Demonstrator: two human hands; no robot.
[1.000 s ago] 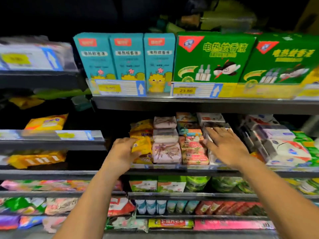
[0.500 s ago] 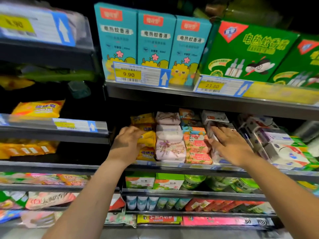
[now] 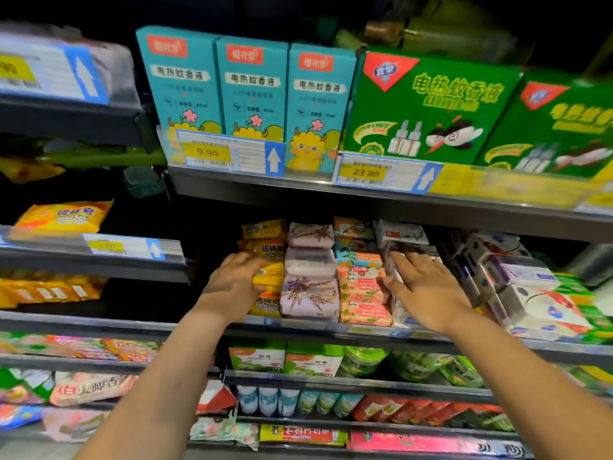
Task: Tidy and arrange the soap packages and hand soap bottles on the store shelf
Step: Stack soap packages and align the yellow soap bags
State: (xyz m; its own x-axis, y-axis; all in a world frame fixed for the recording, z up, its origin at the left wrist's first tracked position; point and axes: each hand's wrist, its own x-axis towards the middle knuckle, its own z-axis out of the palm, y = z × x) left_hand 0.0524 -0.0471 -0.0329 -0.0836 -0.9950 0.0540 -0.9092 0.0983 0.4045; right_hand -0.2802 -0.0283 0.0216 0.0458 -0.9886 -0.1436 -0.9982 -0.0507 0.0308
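Centre of the frame, on the middle shelf [image 3: 205, 328]: your left hand [image 3: 237, 285] curls round the yellow soap [image 3: 272, 260] at the row's left end. Your right hand [image 3: 426, 290] lies flat, fingers straight, on the white packs [image 3: 403, 235] (lilac packs [image 3: 310, 295] and pink packs [image 3: 361, 288] sit between your hands).

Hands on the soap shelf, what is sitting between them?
In the head view, two stacks: lilac soap packs and peach soap packs, side by side between the left hand, gripping yellow soap packs, and the flat right hand.
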